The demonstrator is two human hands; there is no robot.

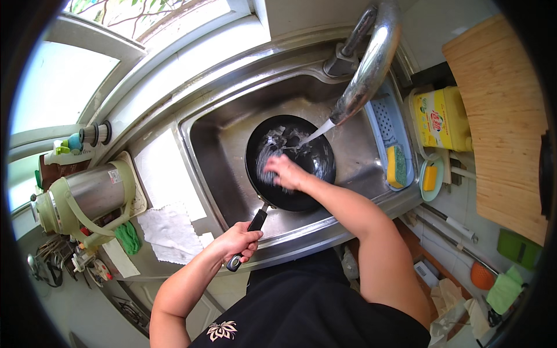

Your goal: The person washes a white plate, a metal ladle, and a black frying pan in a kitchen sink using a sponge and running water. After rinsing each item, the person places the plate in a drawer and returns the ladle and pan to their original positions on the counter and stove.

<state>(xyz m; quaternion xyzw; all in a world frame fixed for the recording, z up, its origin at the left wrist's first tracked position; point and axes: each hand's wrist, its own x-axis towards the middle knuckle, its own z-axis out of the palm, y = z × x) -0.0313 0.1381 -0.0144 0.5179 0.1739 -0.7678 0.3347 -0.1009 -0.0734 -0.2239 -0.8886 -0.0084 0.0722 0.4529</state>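
Note:
My left hand (241, 244) is closed around the black handle of a frying pan (313, 191), which rests in a stainless steel sink (352, 161). Water runs from the chrome faucet (367, 65) into the pan and splashes over its dark inner surface. Over the pan's left part is my right hand (283, 172), blurred, with some fingers spread; I see nothing held in it. Whether its fingertips touch the pan cannot be told.
Right of the faucet, a blue plastic tray (385, 119) holds a yellow-green sponge (396, 166). Beyond it are a soap dish (424, 191), a yellow detergent jug (448, 117) and a wooden cutting board (500, 117). A white cloth (169, 235) and a vacuum flask (95, 187) stand left.

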